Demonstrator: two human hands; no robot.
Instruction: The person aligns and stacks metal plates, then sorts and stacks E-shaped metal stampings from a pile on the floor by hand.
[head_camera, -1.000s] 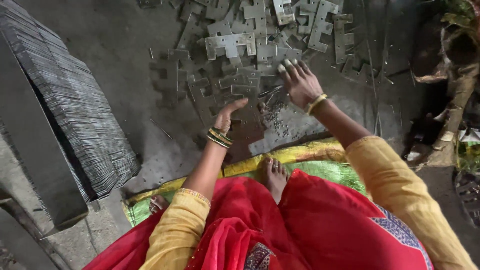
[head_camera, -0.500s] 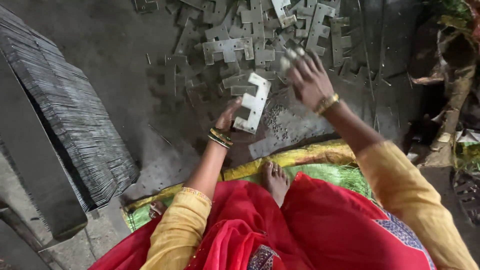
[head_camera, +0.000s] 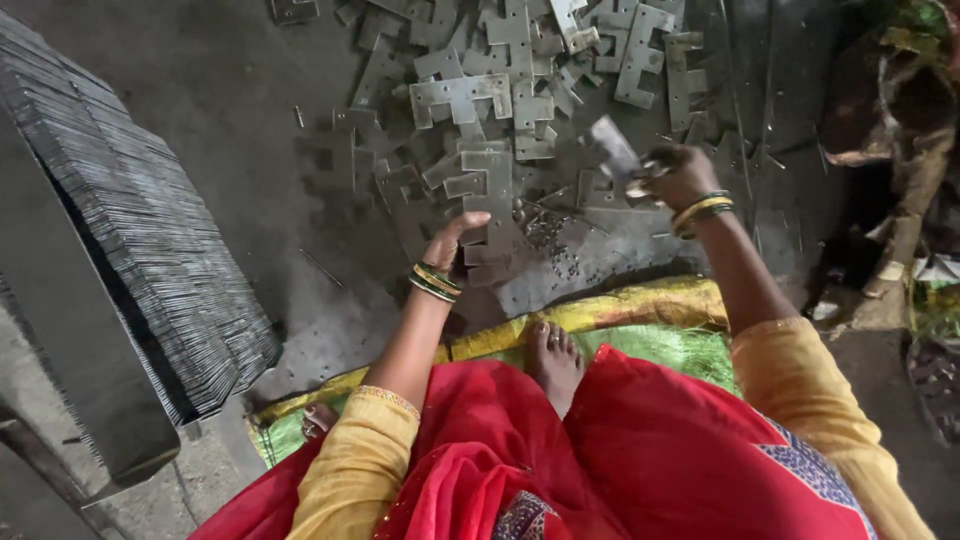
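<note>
My left hand (head_camera: 448, 246) grips the lower end of a notched grey metal plate (head_camera: 488, 196), which stands on the floor over other plates. Off to the right, my right hand (head_camera: 672, 176) is closed on a smaller grey metal plate (head_camera: 612, 148), blurred and tilted just above the floor. Both wrists wear bangles. A loose heap of similar stamped metal plates (head_camera: 520, 70) lies beyond both hands.
A tall slanted stack of thin metal sheets (head_camera: 130, 250) fills the left side. Small metal bits (head_camera: 548, 236) are scattered between my hands. I sit on a yellow-green mat (head_camera: 640, 310), my bare foot (head_camera: 555, 362) at its edge. Rusty scrap (head_camera: 900, 150) lies at right.
My right hand came out of the heap and moved right with a plate. The plate in my left hand dropped from raised and bright to low against the floor.
</note>
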